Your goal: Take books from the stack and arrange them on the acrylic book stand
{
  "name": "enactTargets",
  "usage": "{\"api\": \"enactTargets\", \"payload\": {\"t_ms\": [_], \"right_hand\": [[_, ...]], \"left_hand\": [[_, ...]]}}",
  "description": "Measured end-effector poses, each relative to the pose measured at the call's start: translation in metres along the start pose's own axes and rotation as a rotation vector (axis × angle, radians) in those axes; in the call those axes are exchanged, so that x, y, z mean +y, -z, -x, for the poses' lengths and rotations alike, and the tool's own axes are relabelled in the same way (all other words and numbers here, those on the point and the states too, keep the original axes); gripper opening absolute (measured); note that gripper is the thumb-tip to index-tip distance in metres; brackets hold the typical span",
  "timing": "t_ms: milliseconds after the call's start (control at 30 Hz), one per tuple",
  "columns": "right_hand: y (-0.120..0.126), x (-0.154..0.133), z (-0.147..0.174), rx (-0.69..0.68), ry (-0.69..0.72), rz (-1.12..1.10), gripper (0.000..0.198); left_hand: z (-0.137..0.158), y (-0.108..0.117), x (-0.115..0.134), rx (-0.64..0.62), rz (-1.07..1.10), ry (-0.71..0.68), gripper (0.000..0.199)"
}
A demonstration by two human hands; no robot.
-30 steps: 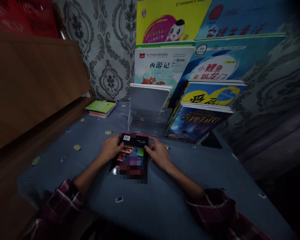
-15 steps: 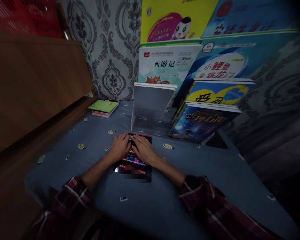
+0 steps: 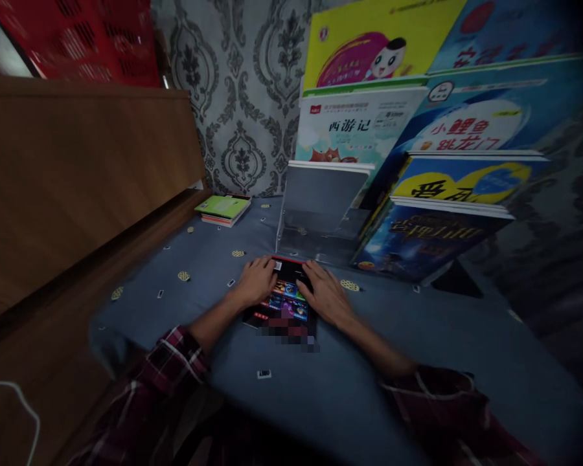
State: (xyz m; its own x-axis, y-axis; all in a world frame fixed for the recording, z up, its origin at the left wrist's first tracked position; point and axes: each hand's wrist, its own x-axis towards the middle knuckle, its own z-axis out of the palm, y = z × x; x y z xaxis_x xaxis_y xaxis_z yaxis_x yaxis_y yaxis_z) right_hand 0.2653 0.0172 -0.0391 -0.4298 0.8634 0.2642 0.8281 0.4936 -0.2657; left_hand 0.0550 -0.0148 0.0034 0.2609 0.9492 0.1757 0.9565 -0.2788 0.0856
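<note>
Lying between the hands (image 3: 258, 281) — a black book (image 3: 288, 288), both sides touched

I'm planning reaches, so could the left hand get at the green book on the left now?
Probably yes: only tablecloth appears to lie between the left hand and the green book, though that hand is at the left edge of the dark book.

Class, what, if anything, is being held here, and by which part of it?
The left hand and right hand touch the dark book near its far left and right corners; whether they grip it cannot be told.
</note>
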Motion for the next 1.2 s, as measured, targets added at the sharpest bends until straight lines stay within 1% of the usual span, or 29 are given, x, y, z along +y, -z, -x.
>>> {"api": "enactTargets", "payload": {"t_ms": [233, 433, 567, 800, 1033, 1200], "right_hand": [[0.001, 0.005, 0.01, 0.011, 0.008, -0.047, 0.061], [0.005, 0.001, 0.007, 0.016, 0.004, -0.075, 0.058], [0.008, 0.0, 0.007, -0.007, -0.021, -0.065, 0.06], [0.009, 0.002, 0.007, -0.018, -0.011, -0.077, 0.062], [0.005, 0.012, 0.011, 0.063, 0.023, -0.151, 0.054], [0.004, 0.016, 0.012, 0.079, 0.034, -0.162, 0.052]], "left_hand": [[0.0, 0.002, 0.002, -0.01, -0.018, -0.003, 0.031], [0.001, 0.003, 0.004, -0.008, -0.042, -0.011, 0.031], [0.0, 0.003, 0.005, 0.001, -0.048, -0.011, 0.031], [-0.002, 0.0, 0.003, 0.009, -0.04, -0.009, 0.031], [-0.001, 0.001, 0.004, 0.012, -0.027, -0.017, 0.031], [0.0, 0.003, 0.004, 0.024, -0.015, -0.02, 0.03]]}}
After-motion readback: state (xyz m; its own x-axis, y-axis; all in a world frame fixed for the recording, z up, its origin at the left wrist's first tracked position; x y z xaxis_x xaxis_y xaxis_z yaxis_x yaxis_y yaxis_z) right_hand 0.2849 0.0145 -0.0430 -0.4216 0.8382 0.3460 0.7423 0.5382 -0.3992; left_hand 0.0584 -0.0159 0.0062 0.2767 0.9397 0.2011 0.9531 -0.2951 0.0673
